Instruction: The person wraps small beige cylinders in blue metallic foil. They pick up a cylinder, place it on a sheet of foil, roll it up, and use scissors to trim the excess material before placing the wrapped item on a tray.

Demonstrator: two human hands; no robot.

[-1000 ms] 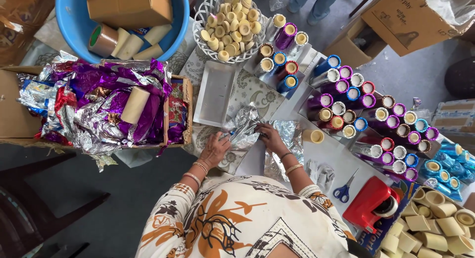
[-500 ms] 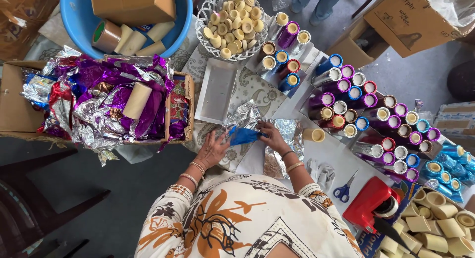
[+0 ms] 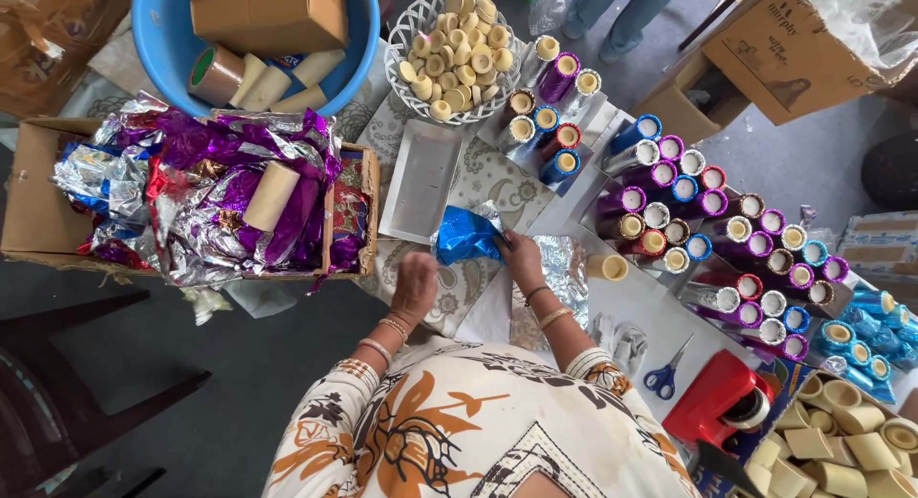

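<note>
- At the centre of the counter [image 3: 497, 187], just beside the grey tray [image 3: 421, 178], lies the blue foil sheet [image 3: 467, 238].
- My right hand [image 3: 521, 257] pinches its right edge with fingers closed on it.
- My left hand [image 3: 413, 286] hovers below the sheet, loosely curled and holding nothing.
- I judge the step as taking up a foil to wrap a tube; the next move calls for a bare cardboard tube [image 3: 606, 267], which stands near my right hand.
- Further out are the wrapped tubes [image 3: 727, 240], the white basket [image 3: 406, 39] and the box of crumpled foil [image 3: 29, 187].
</note>
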